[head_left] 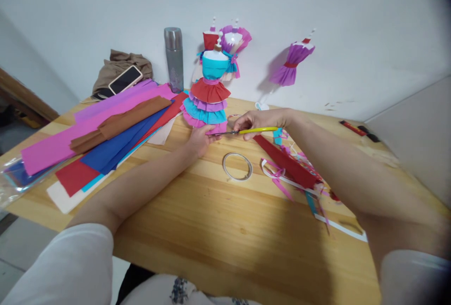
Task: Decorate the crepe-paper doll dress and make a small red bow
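Observation:
A small dress form stands near the middle of the table, dressed in a blue top and a tiered crepe-paper skirt of red, purple, blue and pink ruffles. My left hand grips the skirt's pink bottom ruffle between thumb and fingers. In my right hand is a pair of scissors with yellow handles. The blades point left and lie at the pink hem, beside my left fingers. How far the blades are apart is too small to tell.
A tape roll lies in front. Paper scraps spread to the right. Folded crepe paper, a phone and a thermos are at left. Behind stand more dress forms, including a purple one at right.

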Demonstrator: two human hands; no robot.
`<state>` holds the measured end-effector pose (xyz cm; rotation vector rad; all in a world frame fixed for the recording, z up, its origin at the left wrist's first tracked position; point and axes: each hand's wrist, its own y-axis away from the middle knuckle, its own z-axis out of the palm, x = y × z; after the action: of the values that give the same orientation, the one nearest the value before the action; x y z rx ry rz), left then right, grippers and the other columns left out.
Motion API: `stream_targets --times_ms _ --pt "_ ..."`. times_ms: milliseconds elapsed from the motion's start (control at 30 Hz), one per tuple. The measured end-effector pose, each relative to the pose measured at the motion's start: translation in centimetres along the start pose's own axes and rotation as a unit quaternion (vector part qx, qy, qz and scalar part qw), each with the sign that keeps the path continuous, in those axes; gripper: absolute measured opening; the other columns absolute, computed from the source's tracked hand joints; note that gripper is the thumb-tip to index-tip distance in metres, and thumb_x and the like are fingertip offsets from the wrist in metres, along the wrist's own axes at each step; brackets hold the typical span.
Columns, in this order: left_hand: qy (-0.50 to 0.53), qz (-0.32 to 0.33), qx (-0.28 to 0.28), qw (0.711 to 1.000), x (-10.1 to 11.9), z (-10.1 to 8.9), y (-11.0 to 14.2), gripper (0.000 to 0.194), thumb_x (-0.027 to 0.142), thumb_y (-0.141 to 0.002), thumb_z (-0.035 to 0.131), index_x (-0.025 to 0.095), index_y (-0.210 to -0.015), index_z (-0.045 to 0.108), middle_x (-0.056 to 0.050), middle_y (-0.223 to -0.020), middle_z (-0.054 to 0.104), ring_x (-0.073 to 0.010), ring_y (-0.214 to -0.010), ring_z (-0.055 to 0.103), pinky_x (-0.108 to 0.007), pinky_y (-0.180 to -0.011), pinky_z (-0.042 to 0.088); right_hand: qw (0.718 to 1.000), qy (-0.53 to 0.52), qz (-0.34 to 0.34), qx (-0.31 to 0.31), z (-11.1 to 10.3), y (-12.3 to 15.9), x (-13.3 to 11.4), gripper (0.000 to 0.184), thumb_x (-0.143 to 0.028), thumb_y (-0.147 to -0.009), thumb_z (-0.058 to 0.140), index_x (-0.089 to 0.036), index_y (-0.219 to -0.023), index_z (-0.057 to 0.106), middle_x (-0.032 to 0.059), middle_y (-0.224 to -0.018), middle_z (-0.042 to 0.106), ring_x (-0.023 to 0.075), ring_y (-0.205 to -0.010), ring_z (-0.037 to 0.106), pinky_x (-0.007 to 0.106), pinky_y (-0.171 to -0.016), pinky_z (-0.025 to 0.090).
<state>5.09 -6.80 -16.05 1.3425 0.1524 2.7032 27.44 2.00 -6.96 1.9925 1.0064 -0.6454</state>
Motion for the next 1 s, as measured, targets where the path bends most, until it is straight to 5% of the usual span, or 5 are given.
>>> stream_targets --times_ms 200,400,567,767,1000 --pt "0.006 0.0 -0.01 1.0 0.0 0.0 -0.2 0.019 0.016 -0.073 0.076 0.019 -0.089 0.067 -0.004 -0.085 0.077 -0.0192 -0.084 0.074 -0.031 -0.077 0.059 0.999 0.014 -0.035 0.026 1.0 0.2 -2.2 0.051 -0.052 -0.073 0.091 -0.015 -0.094 0.064 -0.0048 -0.075 0.049 0.0129 -0.079 0.043 0.03 -0.072 0.035" --pt "0.018 -0.015 -0.012 1.0 -0.1 0.0 -0.4 0.026 0.025 -0.069 0.084 0.017 -0.084 0.064 -0.003 -0.072 0.074 -0.0203 -0.077 0.076 -0.032 -0.079 0.059 0.999 -0.001 0.011 0.043 2.0 0.9 -4.4 0.039 -0.037 -0.072 0.089 -0.011 -0.09 0.066 -0.0103 -0.07 0.052 0.0064 -0.07 0.045 0.024 -0.069 0.035" --pt "0.007 -0.013 -0.011 1.0 0.0 0.0 0.1 0.034 0.023 -0.071 0.087 0.017 -0.098 0.069 -0.003 -0.075 0.075 -0.019 -0.073 0.074 -0.032 -0.078 0.057 0.998 0.001 0.063 0.027 3.1 2.7 -5.4 0.038 -0.035 -0.072 0.087 -0.01 -0.094 0.067 -0.0125 -0.067 0.052 0.0049 -0.064 0.045 0.021 -0.064 0.034" --pt "0.006 0.017 -0.031 0.999 -0.3 0.1 0.5 0.033 0.024 -0.065 0.091 0.016 -0.089 0.07 -0.002 -0.081 0.077 -0.0159 -0.072 0.072 -0.031 -0.075 0.057 0.997 -0.003 0.072 -0.026 7.0 4.8 -8.3 0.041 -0.045 -0.079 0.085 -0.013 -0.095 0.065 -0.0072 -0.074 0.056 0.008 -0.067 0.048 0.022 -0.063 0.036" --pt "-0.014 0.02 -0.023 0.999 -0.6 0.1 0.4 0.029 0.011 -0.065 0.09 0.016 -0.086 0.071 0.0 -0.08 0.075 -0.0132 -0.074 0.07 -0.028 -0.077 0.056 0.988 0.142 0.041 -0.053 11.5 3.5 -11.5 0.039 -0.05 -0.084 0.082 -0.015 -0.085 0.065 -0.0004 -0.08 0.06 0.0135 -0.073 0.05 0.027 -0.069 0.037"
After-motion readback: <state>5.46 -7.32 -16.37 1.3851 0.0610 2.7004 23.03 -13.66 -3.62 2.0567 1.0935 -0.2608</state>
